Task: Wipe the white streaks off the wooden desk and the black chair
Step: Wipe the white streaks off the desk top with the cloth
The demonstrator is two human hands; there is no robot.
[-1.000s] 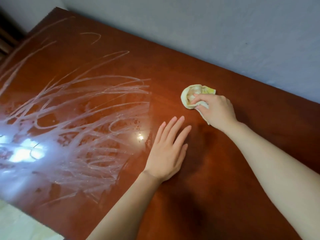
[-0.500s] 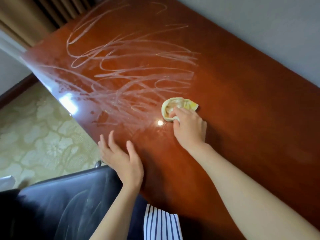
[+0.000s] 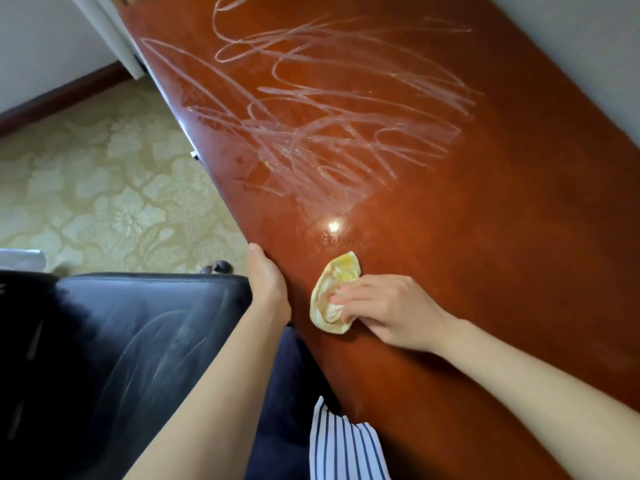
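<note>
A glossy reddish wooden desk [image 3: 485, 237] runs from top centre to bottom right. White streaks [image 3: 332, 109] scribble across its far half. My right hand [image 3: 388, 310] presses a crumpled yellow cloth [image 3: 330, 292] onto the desk near its front edge, on a streak-free patch. My left hand [image 3: 268, 282] grips the desk's front edge, thumb on top, fingers hidden under the edge. A black chair [image 3: 131, 341] with faint white streaks [image 3: 166, 355] on its leather stands at lower left, against the desk.
Pale floral carpet [image 3: 104, 188] covers the floor left of the desk. A grey wall [image 3: 588, 46] runs behind the desk at top right. Striped fabric [image 3: 343, 445] shows at the bottom, by the desk edge.
My right hand dragged the cloth back toward the desk's front edge. My left hand left the desktop and took hold of the edge. The view swung left, showing the chair.
</note>
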